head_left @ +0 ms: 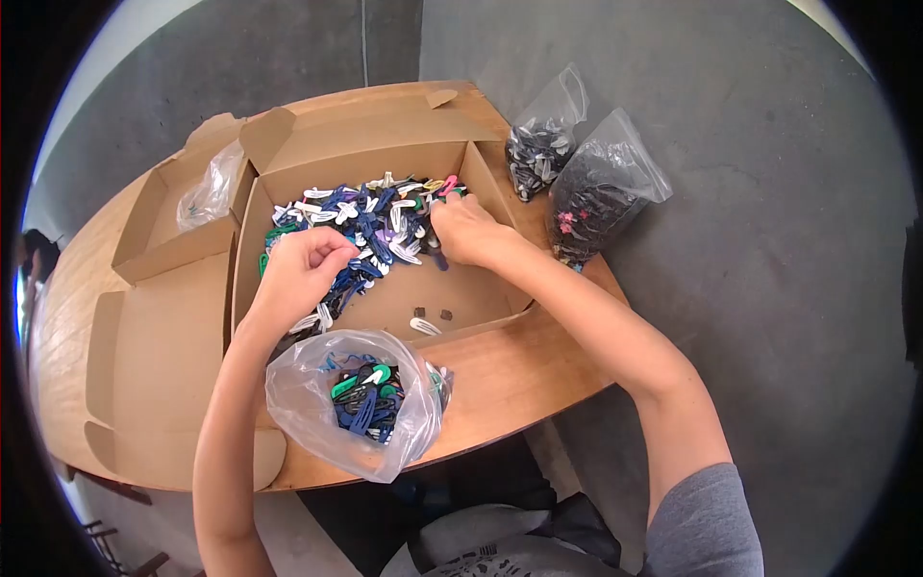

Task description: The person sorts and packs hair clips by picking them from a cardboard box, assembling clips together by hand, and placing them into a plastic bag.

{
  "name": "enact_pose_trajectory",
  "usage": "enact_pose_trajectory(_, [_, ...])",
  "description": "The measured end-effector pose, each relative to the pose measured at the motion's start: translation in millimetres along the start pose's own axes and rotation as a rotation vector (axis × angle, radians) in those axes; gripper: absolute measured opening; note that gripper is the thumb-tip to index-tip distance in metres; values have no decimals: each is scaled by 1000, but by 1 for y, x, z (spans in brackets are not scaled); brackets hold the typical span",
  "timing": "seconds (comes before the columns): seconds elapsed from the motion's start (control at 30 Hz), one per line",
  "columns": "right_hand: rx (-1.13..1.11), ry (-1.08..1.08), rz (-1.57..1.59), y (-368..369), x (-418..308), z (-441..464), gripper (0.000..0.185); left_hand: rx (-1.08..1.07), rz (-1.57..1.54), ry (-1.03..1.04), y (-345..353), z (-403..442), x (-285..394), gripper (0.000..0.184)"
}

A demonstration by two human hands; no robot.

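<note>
A cardboard box (385, 162) holds a heap of snap hair clips (370, 223) in navy, white, black, green and pink. Above the heap's left side is my left hand (306, 269), its thumb and fingers pinched together; whatever sits between them is too small to make out. My right hand (463, 229) reaches into the right side of the heap, fingers pointing down among the clips and partly hidden. In front of the box stands an open clear plastic bag (298, 389), with navy, green, black and white clips inside. One white clip (424, 327) lies apart on the box floor.
Two filled zip bags, a smaller one (540, 144) and a larger one (606, 183), stand at the table's right edge. A smaller open carton (144, 231) with clear plastic (210, 192) inside is at left. Its flaps spread over the wooden table (510, 380).
</note>
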State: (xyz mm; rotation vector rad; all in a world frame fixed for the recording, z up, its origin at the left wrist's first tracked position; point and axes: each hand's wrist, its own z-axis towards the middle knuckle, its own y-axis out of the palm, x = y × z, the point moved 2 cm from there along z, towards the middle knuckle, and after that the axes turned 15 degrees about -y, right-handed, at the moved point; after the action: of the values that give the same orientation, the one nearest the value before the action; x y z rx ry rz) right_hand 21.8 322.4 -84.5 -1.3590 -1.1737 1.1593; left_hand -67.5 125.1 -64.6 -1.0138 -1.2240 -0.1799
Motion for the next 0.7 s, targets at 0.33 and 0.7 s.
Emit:
enact_pose_trajectory(0.33, [256, -203, 425, -15, 9, -19, 26, 51, 256, 130, 23, 16, -13, 8])
enact_pose_trajectory(0.7, [-8, -77, 305, 9, -10, -25, 26, -4, 434, 345, 32, 16, 4, 23])
